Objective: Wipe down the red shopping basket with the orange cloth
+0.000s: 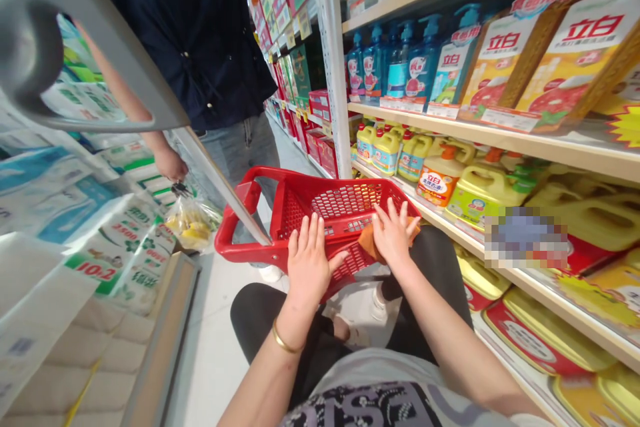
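Observation:
In front of my knees stands a red shopping basket with perforated sides and a long metal pull handle topped by a grey grip. My left hand rests at the basket's near rim, palm down, fingers stretched out, holding nothing. Farther right, my right hand is spread flat over an orange cloth at the near right part of the rim. The cloth shows on both sides of that palm, with its middle hidden. Inside the basket, the visible part shows only red mesh walls.
A person in dark clothes stands beyond the basket, a bag of yellow items hanging from one hand. Shelves of detergent bottles line the right. Tissue packs are stacked on the left, above a low ledge.

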Tool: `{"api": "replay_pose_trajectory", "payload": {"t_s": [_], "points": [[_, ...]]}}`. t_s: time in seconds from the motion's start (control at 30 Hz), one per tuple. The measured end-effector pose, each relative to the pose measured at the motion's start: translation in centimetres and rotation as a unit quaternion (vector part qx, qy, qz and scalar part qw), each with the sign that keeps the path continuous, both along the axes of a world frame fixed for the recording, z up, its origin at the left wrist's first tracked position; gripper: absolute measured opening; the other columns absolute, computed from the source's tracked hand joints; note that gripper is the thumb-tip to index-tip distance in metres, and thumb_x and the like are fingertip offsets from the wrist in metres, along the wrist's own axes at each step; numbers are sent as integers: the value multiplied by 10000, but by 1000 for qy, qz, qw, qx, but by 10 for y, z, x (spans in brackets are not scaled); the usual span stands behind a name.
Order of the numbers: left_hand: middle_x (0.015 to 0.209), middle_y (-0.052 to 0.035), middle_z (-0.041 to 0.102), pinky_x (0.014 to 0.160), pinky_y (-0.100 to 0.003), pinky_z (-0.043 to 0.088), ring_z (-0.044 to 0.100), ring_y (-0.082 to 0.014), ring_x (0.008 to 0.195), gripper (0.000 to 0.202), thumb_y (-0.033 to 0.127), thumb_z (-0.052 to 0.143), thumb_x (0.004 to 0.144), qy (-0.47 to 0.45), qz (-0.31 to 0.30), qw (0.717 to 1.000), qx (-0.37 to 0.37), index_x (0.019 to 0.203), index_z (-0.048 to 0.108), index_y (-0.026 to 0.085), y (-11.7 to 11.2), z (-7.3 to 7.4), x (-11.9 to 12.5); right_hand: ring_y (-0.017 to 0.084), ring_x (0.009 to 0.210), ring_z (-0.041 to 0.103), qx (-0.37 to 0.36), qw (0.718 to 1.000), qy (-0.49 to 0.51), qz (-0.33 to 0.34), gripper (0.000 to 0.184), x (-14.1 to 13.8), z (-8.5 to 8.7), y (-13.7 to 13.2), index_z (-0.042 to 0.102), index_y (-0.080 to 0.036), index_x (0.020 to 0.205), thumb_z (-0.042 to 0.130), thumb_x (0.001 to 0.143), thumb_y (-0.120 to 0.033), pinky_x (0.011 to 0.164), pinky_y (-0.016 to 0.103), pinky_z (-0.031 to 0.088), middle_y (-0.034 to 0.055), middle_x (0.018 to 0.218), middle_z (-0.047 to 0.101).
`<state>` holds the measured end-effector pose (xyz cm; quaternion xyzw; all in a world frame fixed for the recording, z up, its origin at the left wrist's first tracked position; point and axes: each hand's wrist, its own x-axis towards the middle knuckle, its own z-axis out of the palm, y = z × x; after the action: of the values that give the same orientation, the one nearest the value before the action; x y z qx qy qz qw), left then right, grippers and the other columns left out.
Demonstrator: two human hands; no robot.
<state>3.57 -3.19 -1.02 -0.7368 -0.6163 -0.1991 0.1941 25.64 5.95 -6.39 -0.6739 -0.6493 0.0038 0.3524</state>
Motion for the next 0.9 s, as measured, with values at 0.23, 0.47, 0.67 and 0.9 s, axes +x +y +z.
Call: {"api": "replay_pose_trajectory", "payload": {"t_s": [0.23,0.47,0.67,0.9], "points": [[1765,-117,299,1343,-544,222,242,-324,1672,881,672,489,1040,20,-5,1000,-14,1719,279,151,1,4,-5,357,1696,63,41,978,-64,193,566,-75,20,-25,417,-380,1674,432,1121,-500,1313,747,49,-1,1812,240],[1765,-116,287,1320,-546,262,263,-333,1664,868,681,439,1054,19,1,1000,-13,1706,311,122,-3,5,1,395,1689,78,-14,998,-23,65,542,10,3,3,488,-378,1635,368,1129,-531,1263,830,24,5,1811,238],[1759,-122,305,1325,-538,250,277,-329,1660,839,670,462,1053,3,-1,1000,-6,1697,350,144,-1,3,1,420,1683,85,-48,999,-12,13,546,-1,11,-2,582,-340,1577,331,1136,-542,1264,831,13,27,1790,304],[1754,-118,319,1326,-545,246,293,-335,1654,802,676,460,1051,11,-4,1000,-15,1677,410,176,0,4,-2,330,1677,187,19,971,-47,235,541,-72,24,-31,509,-372,1620,402,1126,-567,1333,703,58,-15,1763,369]]}}
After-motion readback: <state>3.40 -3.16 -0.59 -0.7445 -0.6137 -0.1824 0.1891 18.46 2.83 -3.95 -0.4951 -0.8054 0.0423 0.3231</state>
